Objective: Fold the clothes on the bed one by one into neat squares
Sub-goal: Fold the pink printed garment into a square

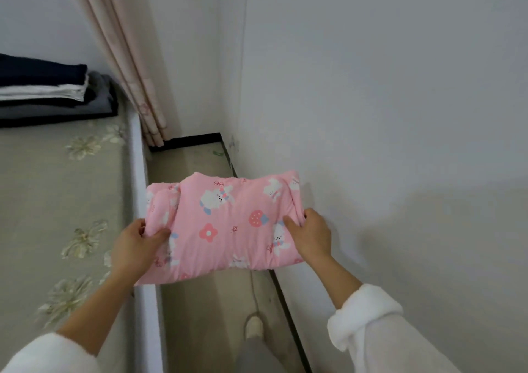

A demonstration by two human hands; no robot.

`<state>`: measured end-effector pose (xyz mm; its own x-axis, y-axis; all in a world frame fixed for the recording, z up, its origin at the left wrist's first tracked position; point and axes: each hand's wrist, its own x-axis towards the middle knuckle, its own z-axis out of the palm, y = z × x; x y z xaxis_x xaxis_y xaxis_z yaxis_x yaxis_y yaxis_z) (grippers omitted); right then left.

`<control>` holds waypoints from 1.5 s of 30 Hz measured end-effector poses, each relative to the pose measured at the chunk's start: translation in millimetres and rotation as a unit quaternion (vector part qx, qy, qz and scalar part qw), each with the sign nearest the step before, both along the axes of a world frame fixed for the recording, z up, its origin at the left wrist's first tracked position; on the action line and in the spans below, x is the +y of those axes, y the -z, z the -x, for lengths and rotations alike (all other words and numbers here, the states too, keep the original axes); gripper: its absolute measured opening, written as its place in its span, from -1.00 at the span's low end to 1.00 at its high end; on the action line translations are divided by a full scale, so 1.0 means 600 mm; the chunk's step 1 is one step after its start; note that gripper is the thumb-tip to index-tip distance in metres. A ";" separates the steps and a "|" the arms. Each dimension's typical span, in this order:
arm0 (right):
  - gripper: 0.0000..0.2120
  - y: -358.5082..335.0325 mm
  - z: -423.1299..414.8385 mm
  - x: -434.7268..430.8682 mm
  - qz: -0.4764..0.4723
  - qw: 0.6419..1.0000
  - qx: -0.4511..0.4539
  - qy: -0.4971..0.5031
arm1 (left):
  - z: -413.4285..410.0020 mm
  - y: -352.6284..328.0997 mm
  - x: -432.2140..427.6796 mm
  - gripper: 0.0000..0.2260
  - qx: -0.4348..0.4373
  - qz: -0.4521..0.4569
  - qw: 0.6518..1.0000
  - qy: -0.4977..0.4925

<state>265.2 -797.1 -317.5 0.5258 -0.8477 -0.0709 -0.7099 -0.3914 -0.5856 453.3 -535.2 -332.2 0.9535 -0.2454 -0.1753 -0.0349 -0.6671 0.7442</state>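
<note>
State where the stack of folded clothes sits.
In the head view, the stack of folded clothes sits at far left on the bed, beside the pink curtain.

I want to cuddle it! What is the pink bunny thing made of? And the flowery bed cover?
The pink garment looks like soft, matte printed cotton, probably padded: it bulges in puffy rolls. The bed cover seems a woven grey-green cloth; its flowers look like glossy embroidery, paler and raised.

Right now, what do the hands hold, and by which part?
The folded pink garment: the left hand grips its left edge, the right hand grips its right edge.
</note>
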 end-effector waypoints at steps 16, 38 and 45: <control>-0.68 -0.012 -0.622 -0.254 -0.018 0.983 -0.021 -0.182 | -0.458 -0.026 -0.169 -0.77 0.009 0.029 0.982 -0.186; -0.79 -0.026 -1.514 -0.067 -0.142 0.930 0.005 -0.338 | -1.293 -0.107 0.045 -0.86 -0.077 -0.035 0.962 -0.260; -0.68 -0.018 -1.728 0.061 -0.175 0.911 0.004 -0.375 | -1.545 -0.122 0.160 -0.88 -0.119 -0.119 0.941 -0.293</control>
<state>1301.8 -760.3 -306.6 0.9455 -0.1761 -0.2740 -0.3252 -0.5588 -0.7629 1380.2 -439.5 -258.9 0.9318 0.3549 0.0764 0.2451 -0.7701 0.5890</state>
